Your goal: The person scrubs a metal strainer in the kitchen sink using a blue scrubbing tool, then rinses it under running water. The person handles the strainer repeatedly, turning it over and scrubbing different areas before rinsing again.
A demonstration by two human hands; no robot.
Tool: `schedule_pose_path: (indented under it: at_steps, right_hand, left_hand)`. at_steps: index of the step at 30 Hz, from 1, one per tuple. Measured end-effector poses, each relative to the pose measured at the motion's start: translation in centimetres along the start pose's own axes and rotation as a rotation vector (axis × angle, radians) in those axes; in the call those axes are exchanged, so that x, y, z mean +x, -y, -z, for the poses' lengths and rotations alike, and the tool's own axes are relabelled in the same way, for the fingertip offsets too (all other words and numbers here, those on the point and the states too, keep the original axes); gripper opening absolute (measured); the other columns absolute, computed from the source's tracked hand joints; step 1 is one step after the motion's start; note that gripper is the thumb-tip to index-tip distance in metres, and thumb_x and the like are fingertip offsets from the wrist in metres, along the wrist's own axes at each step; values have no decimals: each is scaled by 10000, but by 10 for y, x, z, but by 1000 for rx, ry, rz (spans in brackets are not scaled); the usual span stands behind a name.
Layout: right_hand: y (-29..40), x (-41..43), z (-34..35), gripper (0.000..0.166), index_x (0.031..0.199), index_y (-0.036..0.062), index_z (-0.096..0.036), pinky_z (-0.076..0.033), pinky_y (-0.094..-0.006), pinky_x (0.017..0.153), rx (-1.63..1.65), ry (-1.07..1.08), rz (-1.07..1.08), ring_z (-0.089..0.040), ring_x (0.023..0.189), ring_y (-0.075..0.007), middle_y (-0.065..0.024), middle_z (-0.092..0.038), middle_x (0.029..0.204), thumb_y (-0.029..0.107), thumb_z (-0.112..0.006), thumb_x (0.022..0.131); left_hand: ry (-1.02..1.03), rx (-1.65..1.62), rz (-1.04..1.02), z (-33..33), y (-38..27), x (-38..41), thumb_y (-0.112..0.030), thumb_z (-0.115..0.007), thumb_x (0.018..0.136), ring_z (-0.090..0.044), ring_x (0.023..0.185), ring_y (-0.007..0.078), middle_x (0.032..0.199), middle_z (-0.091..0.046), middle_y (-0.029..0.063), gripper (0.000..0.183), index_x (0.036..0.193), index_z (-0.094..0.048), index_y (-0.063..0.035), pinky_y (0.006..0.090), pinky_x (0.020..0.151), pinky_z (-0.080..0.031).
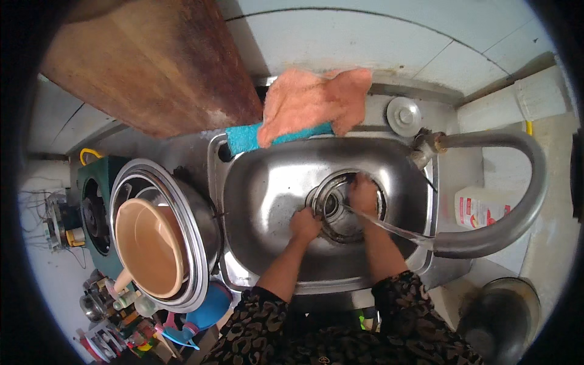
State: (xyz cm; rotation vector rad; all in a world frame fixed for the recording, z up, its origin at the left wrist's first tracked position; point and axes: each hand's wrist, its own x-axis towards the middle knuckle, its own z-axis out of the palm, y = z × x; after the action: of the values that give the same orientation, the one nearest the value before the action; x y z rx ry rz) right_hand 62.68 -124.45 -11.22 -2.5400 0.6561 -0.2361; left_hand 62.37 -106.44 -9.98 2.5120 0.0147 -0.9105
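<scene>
In the steel sink (260,182) sits a round, shiny steel vessel (336,228), perhaps a bowl or pot; its exact kind cannot be told. My left hand (305,225) is curled around its left rim. My right hand (364,194), slightly blurred, lies over the vessel's right side, its fingers partly lost in the shadow at the far rim. Whether it holds anything there is hidden. Water (388,226) runs from the grey curved faucet spout (497,239) into the vessel, between my hands.
An orange cloth (315,100) and a teal cloth (244,139) lie on the sink's back edge. Left stand stacked steel basins (200,228) holding a peach plastic dipper (148,246), beside a green stove (98,246). A wooden board (182,68) leans behind. A white jug (479,207) stands right.
</scene>
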Motion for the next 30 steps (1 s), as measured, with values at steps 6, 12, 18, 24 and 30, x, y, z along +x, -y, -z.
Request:
schedule_pose_path:
  at_steps: [6,12,18,24,30]
  right_hand:
    - [26,-20,29,231,907,21,-618,-470,-410,737,163,391,-30,-597,805,-363,-209,-622,864,157,-625,720]
    - [31,-42,64,396,1105,15,-545,-462,-429,785,415,375,62,-584,873,-370,-219,-594,972,201,-632,767]
    - [89,8,151,293,1053,13,-561,-476,-409,759,336,97,202,-575,873,-361,-181,-597,927,70,-604,768]
    - [97,91,163,336,1084,17,-544,-389,-457,893,-180,-424,305,-460,1052,-413,-238,-487,1143,44,-586,752]
    - [63,128,140,339,1066,12,-542,-398,-467,815,-250,-284,118,-488,924,-404,-218,-534,1005,66,-578,733]
  left_hand:
    - [60,-201,-75,5,9,-1,-266,-625,747,-633,722,332,726,-647,144,270,879,-630,-30,424,703,-492]
    - [206,-718,60,21,-2,-21,-91,-589,803,-639,640,217,752,-638,119,148,917,-596,3,352,524,-535]
    - [247,-1001,88,16,25,-23,-30,-530,857,-622,707,176,891,-628,77,166,1017,-570,-15,320,538,-556]
    - [106,-1043,26,22,33,-21,-31,-552,840,-589,589,143,771,-608,82,153,989,-570,-3,287,461,-524]
    - [155,-908,-62,14,19,-8,-74,-580,828,-577,668,126,757,-615,39,146,967,-593,-31,280,626,-465]
